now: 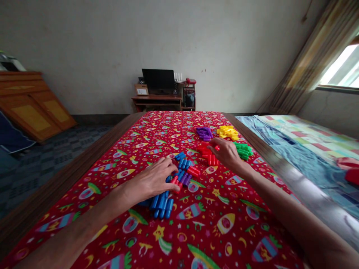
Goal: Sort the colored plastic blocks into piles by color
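Observation:
My left hand (157,177) is over a mixed group of small plastic building pieces with rounded tips. Its thumb and forefinger close around a red piece (176,181). Blue pieces (162,203) lie below that hand, and more blue ones (184,163) are beyond its fingertips. Beside them are a purple piece (186,179) and another red piece (193,171). My right hand (226,151) hovers at the red pile (212,160), fingers bent and slightly apart, with no piece clearly held. Its palm side is hidden.
Purple (204,133), yellow (227,132) and green (243,150) piles sit around the right hand. A red patterned cloth (196,239) covers the long table. Behind it stands a desk with a monitor (158,80); a bed (308,149) is at right, a wooden cabinet (30,104) at left.

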